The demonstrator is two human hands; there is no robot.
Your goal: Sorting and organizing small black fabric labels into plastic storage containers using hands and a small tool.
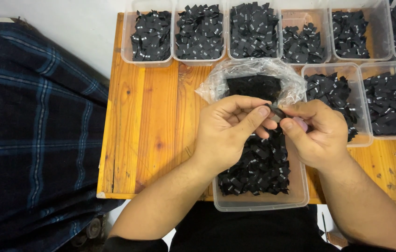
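Over a wooden desk (pixel 151 121), a person's two hands meet at centre frame, pinching a single small black woven label (pixel 276 112) between them. The left hand (pixel 228 133) is closed around one end with thumb and forefinger; the right hand (pixel 316 133) grips the other end the same way, its remaining fingers curled in. The label hangs just above a clear plastic tub (pixel 261 198) of loose black labels at lower centre, and just in front of an open clear plastic bag (pixel 216 84) holding a dark stack of more.

A row of similar tubs (pixel 151 35), each heaped with black labels, lines the top edge of the frame, with two more at right. Dark plaid cloth (pixel 34 130) fills the left side.

Handled well, this calls for fingertip pressure only: the piece looks thin and light, so a firm pinch at both ends, kept over the tub, should stop it slipping away.
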